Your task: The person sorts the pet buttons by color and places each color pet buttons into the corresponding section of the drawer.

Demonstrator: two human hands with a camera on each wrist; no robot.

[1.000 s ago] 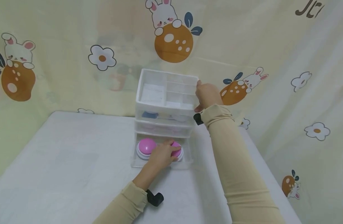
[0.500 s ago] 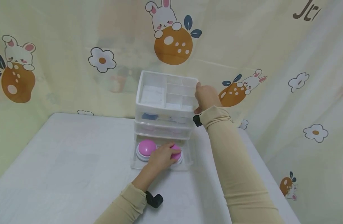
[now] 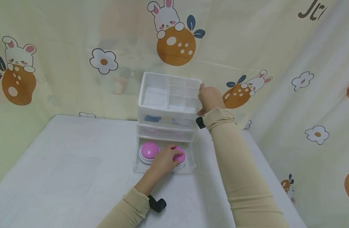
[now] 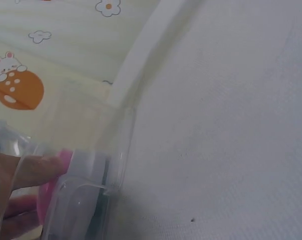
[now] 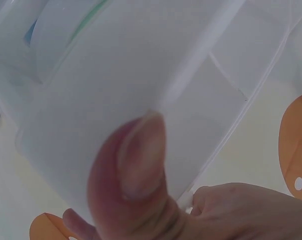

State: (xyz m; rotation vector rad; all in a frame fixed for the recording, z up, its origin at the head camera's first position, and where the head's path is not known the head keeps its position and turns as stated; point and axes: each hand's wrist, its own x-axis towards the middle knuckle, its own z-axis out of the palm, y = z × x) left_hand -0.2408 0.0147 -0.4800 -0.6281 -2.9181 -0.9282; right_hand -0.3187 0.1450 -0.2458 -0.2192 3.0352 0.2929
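A translucent white drawer organizer (image 3: 166,109) stands at the table's back, its bottom drawer (image 3: 140,166) pulled out. Two round pieces with pink domes and white bases sit in that drawer. My left hand (image 3: 163,160) reaches over the front of the drawer and holds the right pink dome (image 3: 179,155) between thumb and fingers. In the left wrist view its fingers (image 4: 38,170) touch the pink side of the dome. The left pink dome (image 3: 149,150) lies beside the hand, untouched. My right hand (image 3: 211,97) grips the organizer's right side, thumb (image 5: 140,160) flat against the wall.
A white-covered table (image 3: 77,164) lies under the organizer. Behind and to the right hangs a curtain (image 3: 129,34) printed with rabbits and flowers. The organizer's top tray (image 3: 154,95) has dividers. A blue item (image 3: 152,118) shows through the upper drawer.
My left fingers have shifted slightly on the right dome, so more of its pink top shows. My right hand stays on the organizer. The head view has tilted a little.
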